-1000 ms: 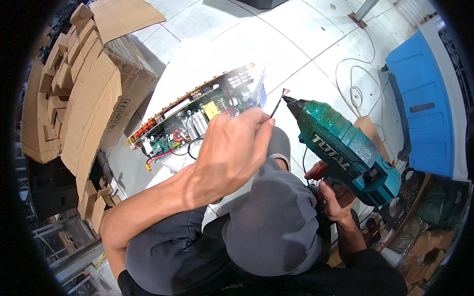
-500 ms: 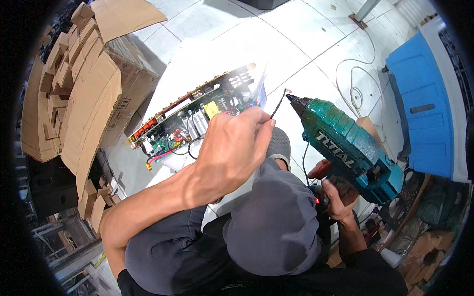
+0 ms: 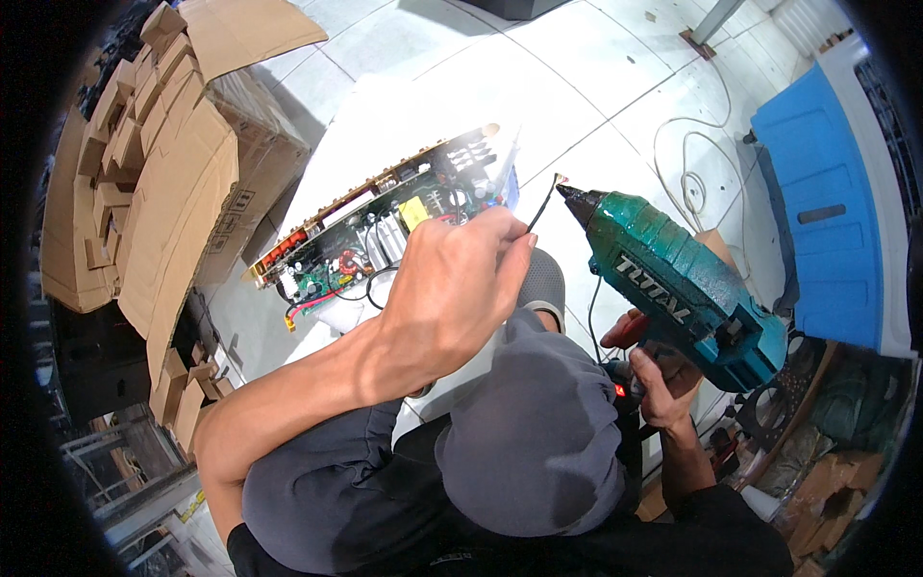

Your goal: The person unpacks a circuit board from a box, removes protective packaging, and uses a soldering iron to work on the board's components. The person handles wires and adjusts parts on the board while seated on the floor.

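Note:
My left hand (image 3: 447, 288) pinches a thin dark cable (image 3: 541, 210) between thumb and fingers. A small pale connector (image 3: 561, 179) sits at the cable's far end. In my right hand (image 3: 668, 389) is a teal hot glue gun (image 3: 663, 269), its handle gripped and its body above the hand. The black nozzle lies right by the connector; whether they touch I cannot tell. Beyond my left hand lies a green circuit board (image 3: 336, 264) with coils, a yellow block and a row of orange-red parts along one edge. My left hand covers part of that board.
A large opened cardboard box (image 3: 192, 192) stands at the left. At the right are a blue plastic panel (image 3: 827, 192) and a pale coiled cord (image 3: 694, 183) on the tiled floor. A brown carton (image 3: 836, 500) lies at the lower right. My bent knee (image 3: 529, 433) is between my arms.
The glue gun's rear end has risen very slightly, while its nozzle stays by the connector. My left hand and the cable hold almost still.

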The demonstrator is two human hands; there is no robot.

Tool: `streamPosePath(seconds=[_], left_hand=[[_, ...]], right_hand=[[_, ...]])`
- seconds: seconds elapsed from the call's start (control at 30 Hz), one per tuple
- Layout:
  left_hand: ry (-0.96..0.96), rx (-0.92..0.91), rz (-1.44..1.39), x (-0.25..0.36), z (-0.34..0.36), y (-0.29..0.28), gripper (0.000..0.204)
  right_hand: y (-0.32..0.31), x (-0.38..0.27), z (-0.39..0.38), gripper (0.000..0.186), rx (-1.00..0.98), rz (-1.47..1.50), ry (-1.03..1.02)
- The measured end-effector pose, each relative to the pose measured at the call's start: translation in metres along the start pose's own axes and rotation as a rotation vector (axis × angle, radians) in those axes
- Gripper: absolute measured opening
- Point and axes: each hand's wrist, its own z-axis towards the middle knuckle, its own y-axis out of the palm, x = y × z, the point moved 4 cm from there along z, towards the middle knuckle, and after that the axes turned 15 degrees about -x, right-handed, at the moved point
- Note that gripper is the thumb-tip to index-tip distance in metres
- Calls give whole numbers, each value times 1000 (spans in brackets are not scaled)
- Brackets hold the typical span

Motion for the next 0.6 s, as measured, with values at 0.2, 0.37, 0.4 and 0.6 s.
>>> streamPosePath(seconds=[0.2,0.37,0.4,0.6], left_hand=[[19,12,14,-2,0,1,18],[43,11,41,-2,1,2,19],[38,10,40,-2,0,1,19],[0,3,20,-1,0,0,19]], right_hand=[[1,-1,-3,37,-10,14,13],[-1,-3,2,38,19,19,-40],[-2,-3,3,38,6,10,-38],[1,-1,-3,36,-40,-6,9]])
